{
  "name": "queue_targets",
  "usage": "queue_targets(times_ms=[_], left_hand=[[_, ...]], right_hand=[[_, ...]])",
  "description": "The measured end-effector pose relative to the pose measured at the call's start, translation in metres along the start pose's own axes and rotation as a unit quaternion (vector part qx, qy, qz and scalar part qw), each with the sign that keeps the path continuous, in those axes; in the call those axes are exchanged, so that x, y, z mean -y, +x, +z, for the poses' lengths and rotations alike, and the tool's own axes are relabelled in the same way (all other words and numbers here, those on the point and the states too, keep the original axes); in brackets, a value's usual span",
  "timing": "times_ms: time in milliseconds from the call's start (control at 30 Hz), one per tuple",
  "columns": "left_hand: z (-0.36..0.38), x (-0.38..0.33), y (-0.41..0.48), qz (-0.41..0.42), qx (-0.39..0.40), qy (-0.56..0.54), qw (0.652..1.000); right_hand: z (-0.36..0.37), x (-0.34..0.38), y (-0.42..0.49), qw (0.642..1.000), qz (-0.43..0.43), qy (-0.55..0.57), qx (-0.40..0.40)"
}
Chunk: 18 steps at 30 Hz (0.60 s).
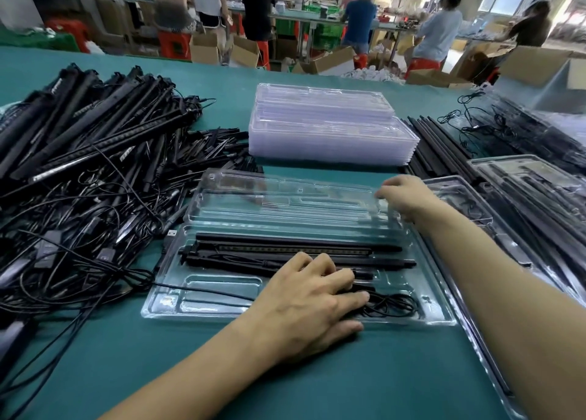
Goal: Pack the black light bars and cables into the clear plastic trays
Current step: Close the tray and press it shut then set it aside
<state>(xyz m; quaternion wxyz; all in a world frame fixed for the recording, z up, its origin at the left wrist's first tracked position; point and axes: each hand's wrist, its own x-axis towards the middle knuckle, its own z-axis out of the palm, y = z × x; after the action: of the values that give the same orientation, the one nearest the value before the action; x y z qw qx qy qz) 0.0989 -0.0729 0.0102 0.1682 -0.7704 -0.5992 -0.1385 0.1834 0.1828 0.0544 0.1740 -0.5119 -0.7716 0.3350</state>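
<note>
Pressing light bars (285, 249) in tray (165, 305); left grip (304, 302) flat, wide | right grip (402, 196) pinching lid (285, 197) edge | pile (95, 153) labels (126, 150) unreadable

One open tray (165, 305), maybe four bars (285, 240).

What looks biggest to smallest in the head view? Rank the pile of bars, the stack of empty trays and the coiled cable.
1. pile of bars
2. stack of empty trays, farther off
3. coiled cable, plainly smallest
</note>
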Motion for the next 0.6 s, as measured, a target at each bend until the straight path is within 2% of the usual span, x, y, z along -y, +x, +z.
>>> queue_targets(times_ms=[100,167,300,400,467,600], left_hand=[[0.0,0.002,-0.001,-0.004,0.001,-0.001,1.0],[0.001,0.003,-0.001,-0.003,-0.001,0.0,1.0],[0.002,0.004,0.0,-0.005,-0.005,0.007,1.0],[0.002,0.007,0.004,0.003,0.001,0.017,1.0],[0.003,0.007,0.006,0.008,-0.001,0.031,0.999],[0.002,0.006,0.006,0.014,-0.01,0.041,0.999]], right_hand=[[-0.003,-0.007,0.011,0.993,0.054,0.093,-0.039],[-0.011,-0.008,0.012,0.984,0.079,0.158,-0.028],[-0.031,0.004,-0.001,0.955,0.047,0.292,-0.002],[-0.049,0.008,-0.03,0.943,-0.013,0.331,-0.015],[-0.061,0.006,-0.055,0.937,-0.034,0.348,0.012],[-0.073,-0.016,-0.102,0.938,-0.006,0.339,0.073]])
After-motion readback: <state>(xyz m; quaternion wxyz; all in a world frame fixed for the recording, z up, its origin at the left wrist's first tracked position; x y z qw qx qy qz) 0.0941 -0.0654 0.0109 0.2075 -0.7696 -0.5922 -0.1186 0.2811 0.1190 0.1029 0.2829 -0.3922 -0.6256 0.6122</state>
